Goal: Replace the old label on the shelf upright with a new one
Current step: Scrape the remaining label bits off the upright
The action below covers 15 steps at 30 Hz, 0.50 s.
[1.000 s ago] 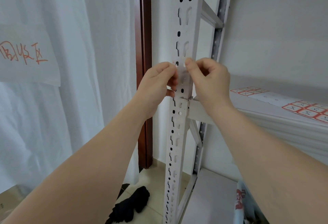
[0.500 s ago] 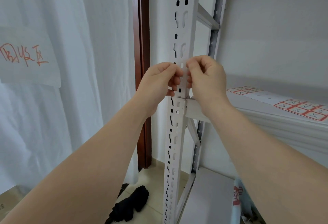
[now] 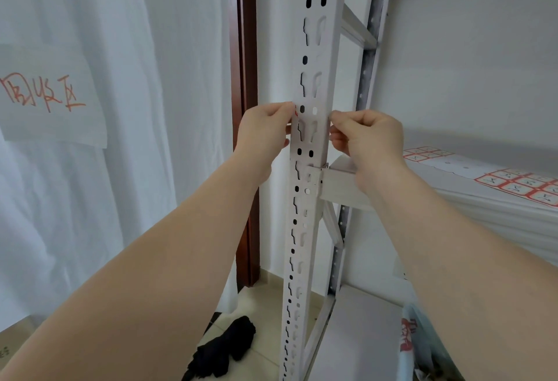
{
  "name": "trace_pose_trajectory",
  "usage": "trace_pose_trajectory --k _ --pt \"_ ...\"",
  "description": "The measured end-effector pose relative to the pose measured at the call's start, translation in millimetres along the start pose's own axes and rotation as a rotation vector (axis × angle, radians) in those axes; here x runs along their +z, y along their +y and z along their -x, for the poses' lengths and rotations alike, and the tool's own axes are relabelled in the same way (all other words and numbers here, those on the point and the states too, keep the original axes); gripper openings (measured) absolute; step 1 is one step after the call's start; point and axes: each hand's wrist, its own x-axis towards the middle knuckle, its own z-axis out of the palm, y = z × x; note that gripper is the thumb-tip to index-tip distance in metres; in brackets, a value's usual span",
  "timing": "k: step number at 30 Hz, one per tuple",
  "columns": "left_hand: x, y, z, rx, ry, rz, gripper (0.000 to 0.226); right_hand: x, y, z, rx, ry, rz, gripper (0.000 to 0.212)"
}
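Head view, read from left to right. A paper sign [image 3: 48, 94] with red handwriting hangs on the white curtain. The left hand [image 3: 265, 133] has its fingers [image 3: 283, 108] curled and pinches the label [image 3: 296, 113] at the left edge of the shelf upright [image 3: 312, 48], where only a sliver of red print shows. The right hand [image 3: 370, 139] has its fingers curled tight against the upright's right edge, and we judge that they pinch the label's other end. Further right, label sheets [image 3: 519, 184] lie on the shelf [image 3: 483, 214].

Handling: we judge the label to be a thin, light, limp adhesive film, liable to crease, tear or stick to itself. Grip it by the outer ends, hold it taut, and touch the adhesive as little as possible. The upright looks rigid and should give firm backing.

Hidden: the label's face blends into the white upright. We cannot make out its outline, whether it is stuck down, or whether it is the old one or the new.
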Motion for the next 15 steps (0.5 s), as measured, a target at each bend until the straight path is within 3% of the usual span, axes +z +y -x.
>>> trace_pose_trajectory --k 6,15 --pt "6 -1 0 -0.07 -0.051 0.134 0.018 3 -2 -3 0.051 -0.007 -0.137 0.02" --pt "11 -8 -2 -0.018 -0.005 0.105 0.048 10 3 -2 0.001 0.007 0.006 0.023"
